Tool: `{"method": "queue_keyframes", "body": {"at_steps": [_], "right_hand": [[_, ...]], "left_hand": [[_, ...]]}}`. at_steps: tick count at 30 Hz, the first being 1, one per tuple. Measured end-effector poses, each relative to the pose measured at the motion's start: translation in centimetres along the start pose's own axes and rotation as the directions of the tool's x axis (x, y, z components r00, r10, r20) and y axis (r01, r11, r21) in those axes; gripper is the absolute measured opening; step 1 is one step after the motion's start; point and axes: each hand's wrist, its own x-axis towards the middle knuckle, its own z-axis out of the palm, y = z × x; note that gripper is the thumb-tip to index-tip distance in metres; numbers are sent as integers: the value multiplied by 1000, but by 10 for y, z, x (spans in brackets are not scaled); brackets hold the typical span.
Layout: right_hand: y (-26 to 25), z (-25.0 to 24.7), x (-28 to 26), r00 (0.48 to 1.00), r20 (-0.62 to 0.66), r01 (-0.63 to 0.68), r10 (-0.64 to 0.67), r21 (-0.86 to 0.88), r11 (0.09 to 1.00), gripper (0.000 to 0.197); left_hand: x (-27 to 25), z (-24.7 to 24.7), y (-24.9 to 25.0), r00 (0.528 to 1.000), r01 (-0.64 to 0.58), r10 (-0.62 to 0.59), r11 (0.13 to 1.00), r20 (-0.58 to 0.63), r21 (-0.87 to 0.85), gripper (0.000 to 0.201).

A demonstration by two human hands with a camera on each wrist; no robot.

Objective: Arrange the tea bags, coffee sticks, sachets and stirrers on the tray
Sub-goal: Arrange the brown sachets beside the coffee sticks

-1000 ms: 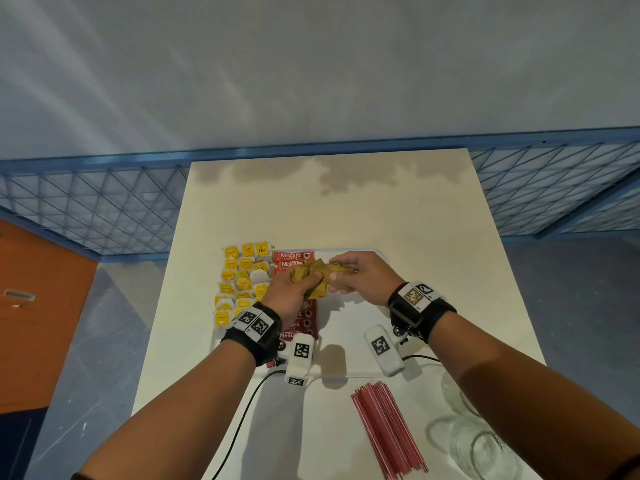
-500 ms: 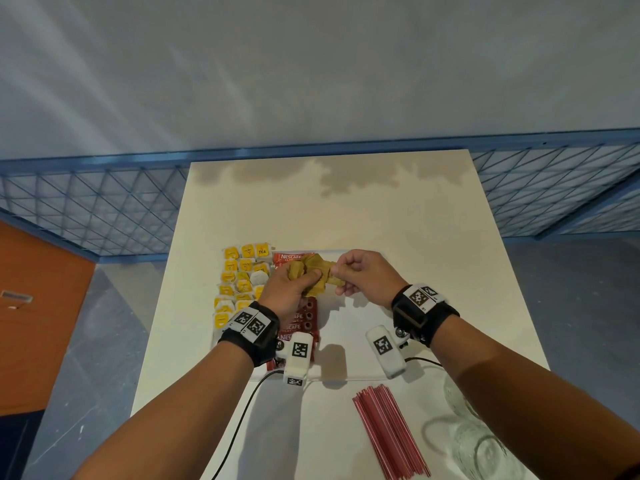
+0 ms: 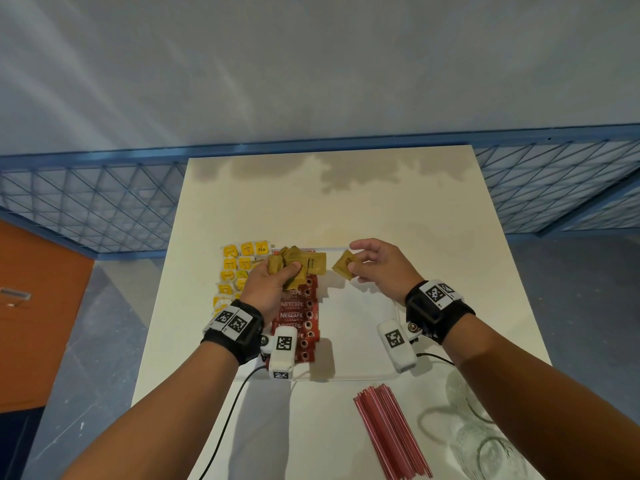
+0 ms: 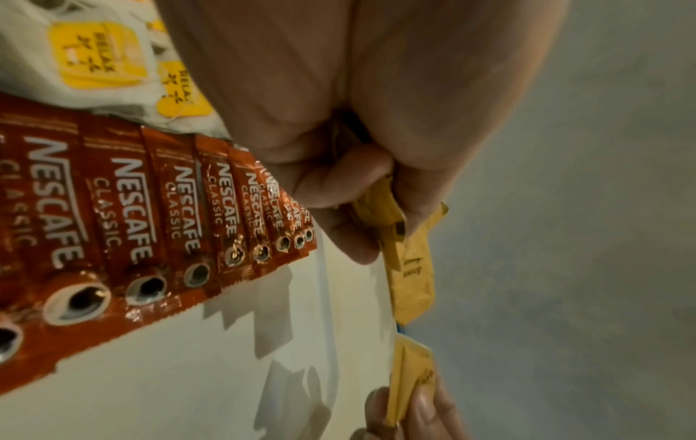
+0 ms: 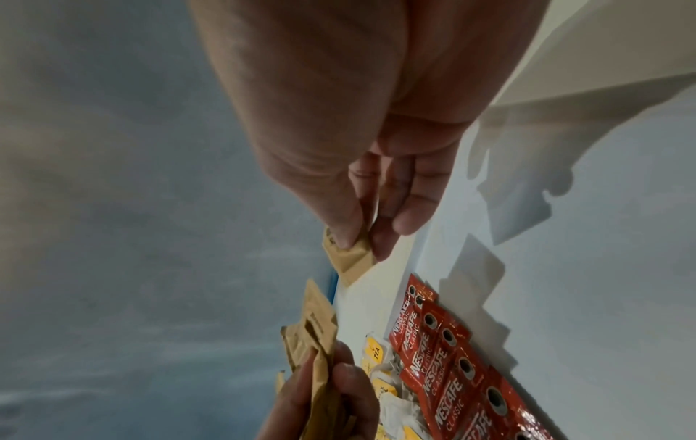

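Observation:
My left hand (image 3: 277,278) grips a bunch of brown sachets (image 3: 299,263) above the white tray (image 3: 360,341), over the far end of the red coffee sticks (image 3: 298,317). My right hand (image 3: 360,263) pinches a single brown sachet (image 3: 344,265) between thumb and fingers, a little to the right of the bunch. In the right wrist view that single sachet (image 5: 352,262) hangs from my fingertips (image 5: 344,238). The left wrist view shows the bunch of sachets (image 4: 408,268) sticking out of my fist. Yellow-tagged tea bags (image 3: 239,268) lie in rows at the tray's left. Red stirrers (image 3: 391,431) lie on the table near me.
Clear glasses (image 3: 481,441) stand at the near right of the table (image 3: 346,202). A blue mesh railing (image 3: 86,209) runs behind the table, and an orange cabinet (image 3: 31,306) is on the left. Cables trail from the wrist cameras.
My right hand has pulled one sachet out of the bunch and moved right with it. The left hand has kept its grip on the rest.

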Motion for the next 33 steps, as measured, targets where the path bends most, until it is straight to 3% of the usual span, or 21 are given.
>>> {"method": "queue_keyframes", "body": {"at_steps": [6,10,15,20,23,27,33], "right_hand": [[1,2,15,999,-41,-24,21,-75,997,37],[1,6,28,995,-98,-10,-7,-171,985,21],[10,20,52,986,-163,-25,-31,-329,944,15],[17,38,63,978,-208,-61,-30,-416,907,26],[21,47,66,974,-227,-71,-30,-426,902,21],[27,54,72,963,-261,-83,-70,-531,844,7],[24,60,72,966,-246,-98,-83,-641,762,12]], "left_hand": [[3,-7,4,1000,12,-12,1000,-10,-20,20],[7,-13,7,999,5,-6,1000,-37,-30,18],[14,-25,6,999,-4,2,999,-52,-40,16],[15,-31,10,998,-10,8,999,-67,-32,3],[15,-30,11,998,-35,34,999,-57,-17,12],[17,-33,11,998,-45,44,999,-53,-18,8],[22,-39,4,999,7,-7,1000,-52,-12,5]]}}
